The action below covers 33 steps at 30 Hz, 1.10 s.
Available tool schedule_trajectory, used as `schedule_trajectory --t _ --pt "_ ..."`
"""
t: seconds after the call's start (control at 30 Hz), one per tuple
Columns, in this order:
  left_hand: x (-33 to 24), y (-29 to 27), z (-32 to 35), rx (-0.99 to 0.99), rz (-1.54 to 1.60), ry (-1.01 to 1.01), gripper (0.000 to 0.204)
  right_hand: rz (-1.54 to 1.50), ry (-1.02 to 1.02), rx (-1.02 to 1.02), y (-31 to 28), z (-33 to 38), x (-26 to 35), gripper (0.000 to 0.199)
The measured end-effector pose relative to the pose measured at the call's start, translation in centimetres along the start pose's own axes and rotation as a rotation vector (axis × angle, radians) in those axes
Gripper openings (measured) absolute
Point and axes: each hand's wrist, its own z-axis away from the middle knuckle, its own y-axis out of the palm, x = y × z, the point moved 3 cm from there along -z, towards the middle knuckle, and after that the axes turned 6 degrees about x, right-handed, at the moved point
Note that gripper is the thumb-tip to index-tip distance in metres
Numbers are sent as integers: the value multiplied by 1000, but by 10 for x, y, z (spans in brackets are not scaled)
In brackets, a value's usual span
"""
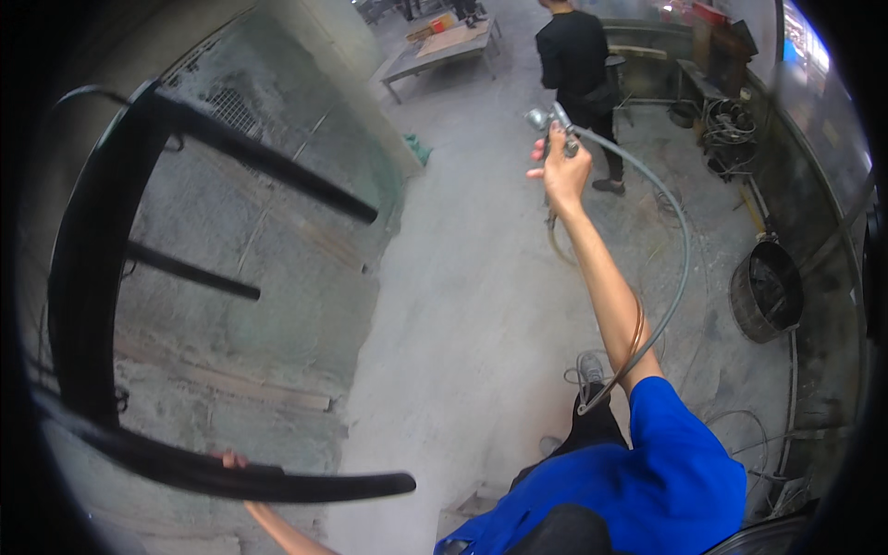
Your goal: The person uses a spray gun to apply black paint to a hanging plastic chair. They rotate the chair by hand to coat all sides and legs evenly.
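My right hand [566, 173] is raised out ahead of me, closed round a silver spray gun [561, 120]. From the gun a grey hose [686, 240] loops back down along my forearm, and a thin brown cord circles that arm. On the left stands a black chair-like frame [85, 277] with several long bars. Its lowest, curved bar [333, 487] is gripped by my left hand [236, 460]; fingertips show over the bar's upper edge, while the rest of that hand is hidden behind it. The spray gun is well apart from the frame.
A dusty grey wall with a mesh grille [231, 109] lies behind the frame. Ahead, a person in black [573, 55] stands close past my right hand. A low table [435, 60] is farther back. On the right are a dark round tub [766, 291] and coiled hoses [729, 125].
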Motion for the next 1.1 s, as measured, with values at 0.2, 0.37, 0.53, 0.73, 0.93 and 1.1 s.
schedule_trajectory --t 0.2,0.37,0.53,0.73,0.93,1.1 --pt "-22 24 16 -296 113 -344 22 534 -538 -80 -3 -277 -1 36" --pt "1 56 9 52 341 -96 18 736 -537 -25 17 -433 -61 44" --pt "-41 145 -20 276 395 -7 16 806 -468 -10 27 -516 -130 50" --pt "-90 250 4 -472 343 -518 18 96 98 346 43 -401 -175 41" --pt "-82 315 -54 -362 415 -225 26 -203 161 457 63 -218 -58 38" --pt "-38 301 -61 -333 550 -250 24 -896 126 800 121 -111 105 42"
